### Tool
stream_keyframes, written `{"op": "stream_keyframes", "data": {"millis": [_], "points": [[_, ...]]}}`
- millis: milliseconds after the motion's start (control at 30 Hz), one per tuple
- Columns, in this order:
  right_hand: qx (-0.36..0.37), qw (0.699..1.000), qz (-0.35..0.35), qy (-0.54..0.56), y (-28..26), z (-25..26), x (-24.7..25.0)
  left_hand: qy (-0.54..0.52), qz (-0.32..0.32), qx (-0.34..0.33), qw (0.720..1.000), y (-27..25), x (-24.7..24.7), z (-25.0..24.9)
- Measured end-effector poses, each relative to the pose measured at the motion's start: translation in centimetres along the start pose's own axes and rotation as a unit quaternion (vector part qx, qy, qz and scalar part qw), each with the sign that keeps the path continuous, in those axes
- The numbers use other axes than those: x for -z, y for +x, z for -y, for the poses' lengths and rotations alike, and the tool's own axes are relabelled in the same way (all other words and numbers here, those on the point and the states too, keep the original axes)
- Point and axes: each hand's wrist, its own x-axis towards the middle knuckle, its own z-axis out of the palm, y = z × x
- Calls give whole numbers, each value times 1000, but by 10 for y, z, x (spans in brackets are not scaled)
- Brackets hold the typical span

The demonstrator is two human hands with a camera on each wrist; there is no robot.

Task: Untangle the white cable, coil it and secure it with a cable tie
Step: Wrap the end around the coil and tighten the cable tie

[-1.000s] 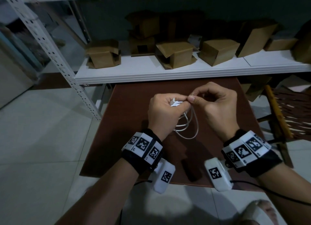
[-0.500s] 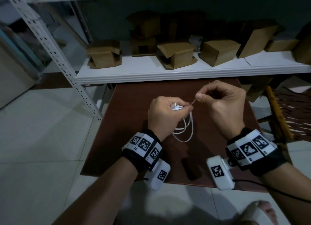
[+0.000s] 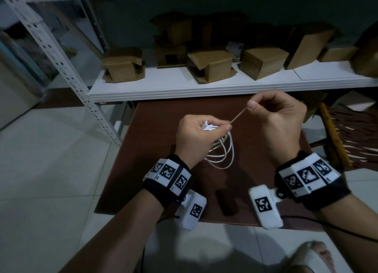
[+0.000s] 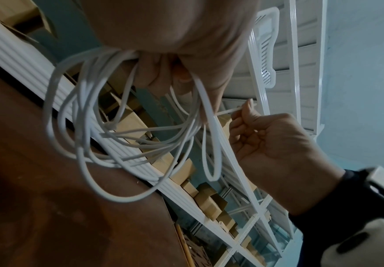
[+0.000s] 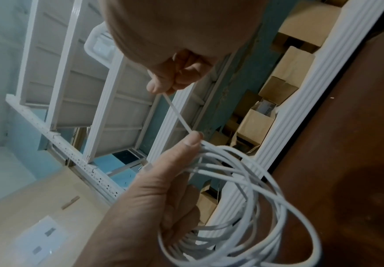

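Observation:
My left hand (image 3: 212, 128) grips the bunched top of the coiled white cable (image 3: 224, 154) above the brown table (image 3: 155, 150), and the loops hang below the fist. A thin cable tie (image 3: 238, 116) runs taut from the left thumb up and right to my right hand (image 3: 251, 106), which pinches its tail. In the left wrist view the cable (image 4: 122, 199) dangles in several loops, and the right hand (image 4: 246, 112) holds the tie (image 4: 227, 111). In the right wrist view the tie (image 5: 177, 113) stretches from the right hand's fingertips (image 5: 156, 88) to the left thumb (image 5: 191, 142), beside the cable (image 5: 223, 148). The tie's head is hidden in the left fist.
A white shelf (image 3: 204, 88) with several cardboard boxes (image 3: 210, 66) runs behind the table. A perforated metal upright (image 3: 61, 62) stands at the left. A woven wooden chair (image 3: 337, 137) is to the right. A sandalled foot (image 3: 315, 256) is on the tiled floor.
My right hand has moved up and to the right away from the left hand, drawing out a longer stretch of the cable tie's tail. The left hand keeps its hold on the coil.

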Motion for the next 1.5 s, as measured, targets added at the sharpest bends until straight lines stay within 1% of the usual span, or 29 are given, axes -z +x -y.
{"op": "stream_keyframes", "data": {"millis": [133, 300, 433, 533, 600, 700, 833, 967, 1100, 1233, 1400, 1500], "points": [[-44, 998, -19, 40, 3, -6, -3, -59, 11, 15, 998, -5, -4, -8], [-63, 996, -2, 65, 5, -7, -7, -107, 23, 58, 992, -5, -2, -9], [-86, 993, 69, 53, 4, -6, -7, -144, 30, 98, 984, -4, 0, -9], [-64, 988, 136, 33, -3, -3, -10, -172, 26, 128, 976, -4, -1, -9], [-46, 986, 160, 8, -6, -3, -13, -174, 18, 138, 975, -4, -1, -11], [-47, 989, 138, -17, -5, -7, -14, -173, 16, 145, 974, -5, -2, -14], [-53, 994, 92, -23, -2, -10, -10, -165, 14, 187, 968, -9, -4, -21], [-50, 997, 63, -21, 0, -10, -9, -202, 20, 200, 959, -8, -4, -19], [-59, 997, 53, -24, 0, -8, -9, -227, 49, 200, 952, -9, -4, -21], [-64, 997, 41, -29, -1, -8, -9, -228, 58, 212, 949, -9, -4, -18], [-71, 996, 39, -43, -1, -9, -9, -238, 94, 244, 936, -8, -2, -23], [-70, 995, 32, -63, -1, -8, -8, -276, 129, 244, 921, -11, -2, -23]]}}
